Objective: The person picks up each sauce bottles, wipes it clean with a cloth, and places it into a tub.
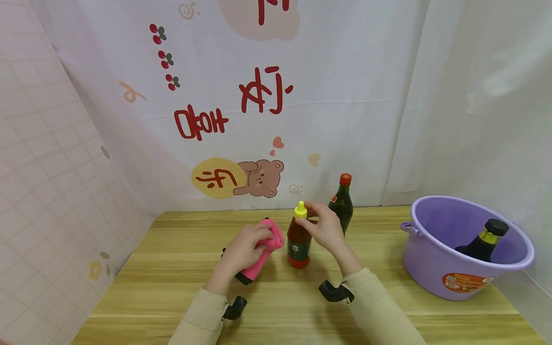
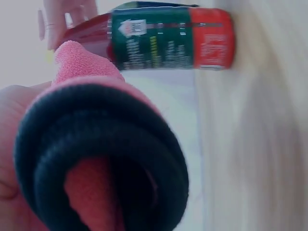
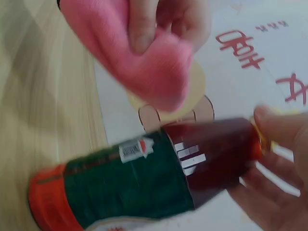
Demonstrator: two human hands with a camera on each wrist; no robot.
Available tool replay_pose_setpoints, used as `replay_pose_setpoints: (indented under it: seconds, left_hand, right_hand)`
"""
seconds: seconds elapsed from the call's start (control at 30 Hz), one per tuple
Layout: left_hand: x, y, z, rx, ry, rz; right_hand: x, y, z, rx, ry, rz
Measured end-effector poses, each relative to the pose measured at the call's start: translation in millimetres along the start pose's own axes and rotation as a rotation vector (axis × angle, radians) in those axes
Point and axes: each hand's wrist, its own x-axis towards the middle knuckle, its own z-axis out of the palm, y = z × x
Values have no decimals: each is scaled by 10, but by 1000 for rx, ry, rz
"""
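My left hand (image 1: 247,247) grips a folded pink towel (image 1: 263,254) with dark edging; in the left wrist view its rolled black edge (image 2: 106,103) fills the foreground. Just right of the towel, a sauce bottle (image 1: 298,244) stands upright on the table, dark red inside, with a green and red label and a yellow nozzle cap (image 1: 301,210). Thumb and fingers of my right hand (image 1: 325,225) hold this bottle around its neck, just under the cap. In the right wrist view, the towel (image 3: 159,72) hangs close beside the bottle (image 3: 130,178).
Behind my right hand stands a dark green bottle (image 1: 341,206) with a red cap. At the right, a purple bucket (image 1: 424,263) holds a black-capped bottle (image 1: 485,242). A printed white curtain (image 1: 345,96) hangs along the back of the wooden table (image 1: 151,287).
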Motion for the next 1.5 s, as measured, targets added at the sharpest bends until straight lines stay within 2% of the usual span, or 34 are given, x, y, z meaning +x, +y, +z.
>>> replay_pose_setpoints:
  seconds: [0.13,0.3,0.5,0.63,0.77,1.03,1.5]
  left_hand:
    - [83,75,-85,0,30,9]
    - [202,165,-159,17,63,75]
    - [358,272,-218,19,89,113]
    - [416,322,-205,30,74,91]
    - [423,343,-170,28,45,59]
    - [428,326,-114,36,36,101]
    - [322,283,-3,47,-27,79]
  right_hand:
    - [37,70,-53,99,-102,12]
    - [74,119,-94,163,-189,24]
    - [94,131,-107,191,-211,3]
    - [96,132,-99,196,-206,-5]
    - [97,131,-88,196,-203,1]
    - [87,141,-84,197,-202,20]
    - [70,177,-80,205,-190,13]
